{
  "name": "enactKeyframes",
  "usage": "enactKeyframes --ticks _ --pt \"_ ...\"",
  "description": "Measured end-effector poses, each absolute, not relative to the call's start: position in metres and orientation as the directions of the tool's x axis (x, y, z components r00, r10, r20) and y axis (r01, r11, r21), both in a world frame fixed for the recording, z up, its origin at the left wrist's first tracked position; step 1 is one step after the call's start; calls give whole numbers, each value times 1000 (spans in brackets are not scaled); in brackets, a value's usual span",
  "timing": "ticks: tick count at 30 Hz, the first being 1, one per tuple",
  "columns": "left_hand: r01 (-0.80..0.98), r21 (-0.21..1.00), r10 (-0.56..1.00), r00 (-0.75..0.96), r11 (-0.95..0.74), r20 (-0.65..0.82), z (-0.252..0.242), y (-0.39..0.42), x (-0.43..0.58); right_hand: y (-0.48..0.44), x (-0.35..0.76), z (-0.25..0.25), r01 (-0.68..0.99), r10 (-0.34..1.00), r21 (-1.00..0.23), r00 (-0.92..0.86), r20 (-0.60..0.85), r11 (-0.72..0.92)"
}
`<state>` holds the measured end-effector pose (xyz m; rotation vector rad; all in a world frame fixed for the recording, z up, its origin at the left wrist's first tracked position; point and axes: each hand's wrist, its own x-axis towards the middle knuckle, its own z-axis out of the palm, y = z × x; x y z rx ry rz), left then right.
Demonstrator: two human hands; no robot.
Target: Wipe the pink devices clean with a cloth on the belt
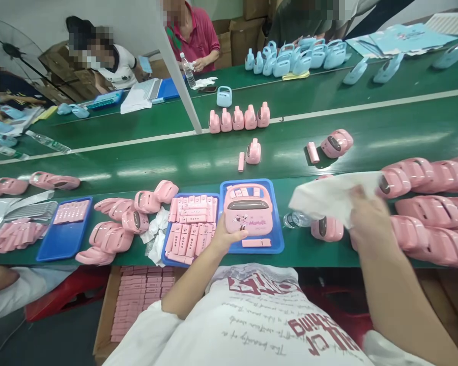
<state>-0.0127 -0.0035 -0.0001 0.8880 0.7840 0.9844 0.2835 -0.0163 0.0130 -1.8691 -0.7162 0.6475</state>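
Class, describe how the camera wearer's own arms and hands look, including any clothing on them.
The left hand and right hand are ungloved, the right one blurred. Loose white sleeves leave the forearms bare. The white shirt carries dark red lettering and smaller, fainter script.

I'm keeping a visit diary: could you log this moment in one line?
left hand: holds pink case | right hand: holds white cloth | blue tray: beneath pink case
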Motion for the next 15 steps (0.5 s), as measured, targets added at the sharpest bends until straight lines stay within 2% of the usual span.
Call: enactKeyframes --ticks 2,4,5,6,8,12,15 --pt "-337 913 944 306 232 -127 1 -7 -16 -27 302 4 442 651 -830 747 131 -340" --pt "-302 936 962 252 178 -101 0 -11 -18 -35 307 -18 716 777 -661 541 322 -225" --pt "-280 948 969 234 151 -86 -1 -13 -18 -38 305 -32 800 851 -588 387 355 -119" --pt "-260 958 973 220 124 -66 -1 -14 -18 -41 302 -47 835 891 -549 273 363 -32" --pt "-238 969 978 207 73 -23 -2 -16 -18 -43 294 -74 867 885 -491 163 436 82" --pt "-190 981 984 176 25 9 -4 -20 -17 -42 288 -100 928 702 -275 20 712 252" --pt "-137 990 989 149 34 -13 -5 -24 -17 -40 290 -99 929 619 -156 -93 780 337"
